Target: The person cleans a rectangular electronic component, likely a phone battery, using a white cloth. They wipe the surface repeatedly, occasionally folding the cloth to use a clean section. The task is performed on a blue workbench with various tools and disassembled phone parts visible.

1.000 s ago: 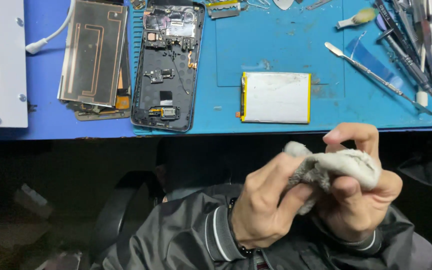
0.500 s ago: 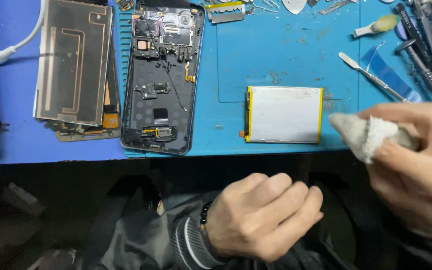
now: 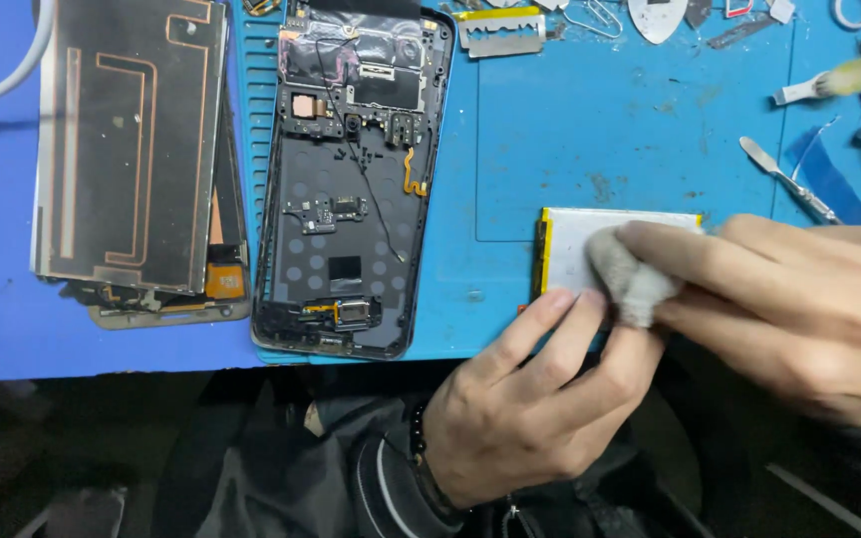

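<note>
Battery [image 3: 572, 249]: one, flat and white with a yellow strip down its left edge; lies on the blue mat [image 3: 590, 130], just right of the opened phone frame [image 3: 351, 179] and near the mat's front edge. Right and lower parts hidden under the hands.
View: head camera, looking down, the only view.
Counts: two hands, one cloth wad, one battery, one phone frame, one stack of back panels, one razor blade, one brush, one metal spudger.
Cloth wad [image 3: 632, 281]: small, greyish-white, crumpled; sits on the battery's face, right of the yellow strip.
Right hand [image 3: 799, 309]: comes in from the right of the battery; fingers [image 3: 695, 259] stretched long and curled lightly round the wad, pinching it and pressing it down on the battery.
Left hand [image 3: 530, 408]: comes up from below the battery; fingers [image 3: 540, 334] loosely extended, not gripping, tips touching the battery's lower edge and the underside of the wad. Dark bead bracelet at the wrist, grey jacket sleeve behind it.
Phone frame: dark, screen side down, boards and flex cables exposed; left of the battery.
Back panels [image 3: 132, 149]: stacked, dark with copper traces; left of the phone frame, well apart from the battery.
Razor blade [image 3: 500, 35]: far above the battery, at the mat's rear.
Brush [image 3: 824, 85]: upper right of the battery.
Spudger [image 3: 784, 179]: just above the right hand, right of the battery.
</note>
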